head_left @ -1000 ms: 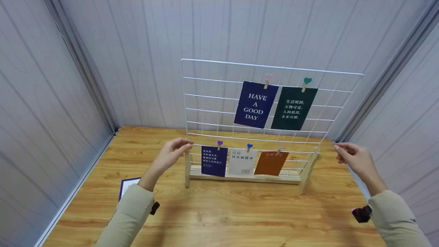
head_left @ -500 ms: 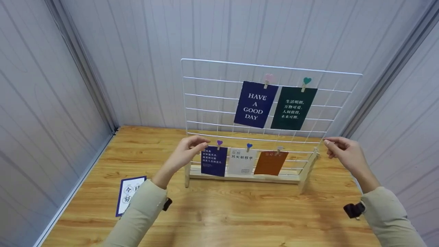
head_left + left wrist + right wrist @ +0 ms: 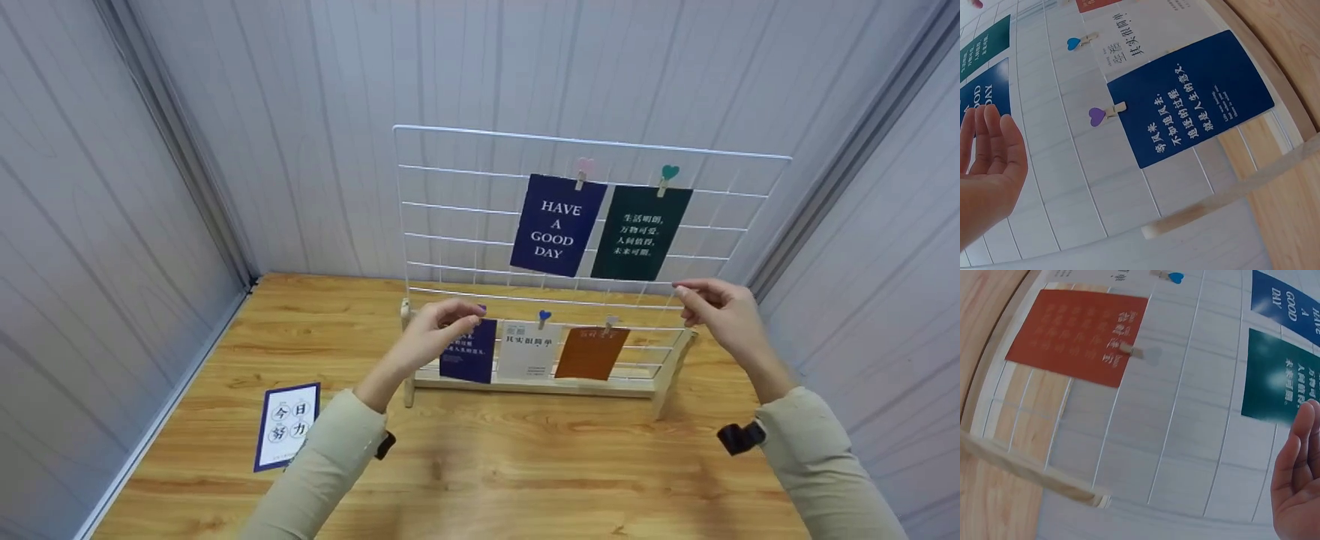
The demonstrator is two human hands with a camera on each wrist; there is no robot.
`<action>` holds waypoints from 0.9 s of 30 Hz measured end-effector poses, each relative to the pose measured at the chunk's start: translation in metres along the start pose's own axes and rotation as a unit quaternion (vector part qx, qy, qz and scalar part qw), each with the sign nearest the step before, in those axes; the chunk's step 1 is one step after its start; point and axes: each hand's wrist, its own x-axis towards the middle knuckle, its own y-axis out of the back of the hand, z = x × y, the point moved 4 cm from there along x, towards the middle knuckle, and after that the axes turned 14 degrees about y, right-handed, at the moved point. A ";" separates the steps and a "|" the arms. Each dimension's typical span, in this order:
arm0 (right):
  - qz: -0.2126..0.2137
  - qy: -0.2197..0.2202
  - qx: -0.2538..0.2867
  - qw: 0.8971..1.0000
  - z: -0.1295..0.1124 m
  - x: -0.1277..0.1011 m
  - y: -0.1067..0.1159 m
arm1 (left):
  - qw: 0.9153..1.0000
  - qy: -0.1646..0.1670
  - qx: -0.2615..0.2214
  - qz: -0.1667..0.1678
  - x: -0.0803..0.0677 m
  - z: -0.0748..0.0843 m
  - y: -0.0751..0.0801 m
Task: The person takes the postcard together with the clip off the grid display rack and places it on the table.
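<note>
In the head view my left hand [image 3: 439, 336] hovers in front of the lower left of a white wire grid rack [image 3: 457, 241], partly covering a dark blue card [image 3: 474, 358] and its purple heart clip. Its fingers are loosely bent and hold nothing. My right hand [image 3: 721, 315], likewise with nothing in it, is near the rack's right edge, below the green card [image 3: 642, 232]. Beside that hangs the blue HAVE A GOOD DAY card [image 3: 558, 225]. A white card [image 3: 527, 352] and an orange card [image 3: 592, 353] hang in the lower row. Heart clips hold the cards.
A blue-bordered white card [image 3: 287, 424] lies on the wooden table [image 3: 480, 465] at left, partly behind my left sleeve. The rack stands on a wooden base [image 3: 532, 386]. Pale panel walls [image 3: 315, 112] enclose the table at the back and both sides.
Both hands have moved inward, the left to the right and the right to the left and slightly up. More of the card on the table shows. The hung cards stay where they were.
</note>
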 end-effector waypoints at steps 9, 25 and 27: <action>-0.003 -0.003 0.010 1.000 -0.009 0.009 -0.016 | 1.000 0.006 0.013 0.008 0.019 -0.023 -0.007; 0.006 0.011 0.067 0.998 -0.004 0.023 -0.041 | 0.997 -0.020 0.021 0.077 0.031 -0.014 -0.009; 0.006 0.011 0.075 0.997 0.000 0.025 -0.043 | 0.996 -0.027 0.017 0.082 0.027 -0.003 -0.010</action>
